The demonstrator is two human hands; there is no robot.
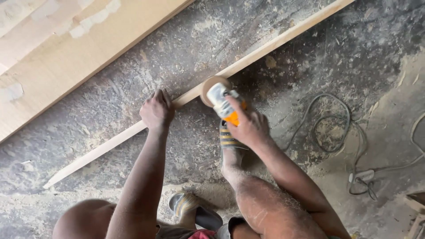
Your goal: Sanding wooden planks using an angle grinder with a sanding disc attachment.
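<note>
right hand [249, 126]: grip wrapped tight around the orange body of a handheld disc sander [221, 98], index finger laid along the grey head. the round sanding disc sits against the edge of a long thin wooden strip [248, 59]. left hand [156, 110]: grip curled shut over the same strip, just beside the disc, pressing it down. the strip lies flat on the dusty concrete floor [133, 88], running diagonally from lower left to upper right. one striped sandal [230, 141] is planted directly behind the sander, a second sandal [192, 210] lies nearer the body. a grey power cord [336, 128] loops in loose coils on the floor to the right. a wide pale wooden board [66, 57] lies at upper left, well apart from the strip. sawdust covers the floor.
</note>
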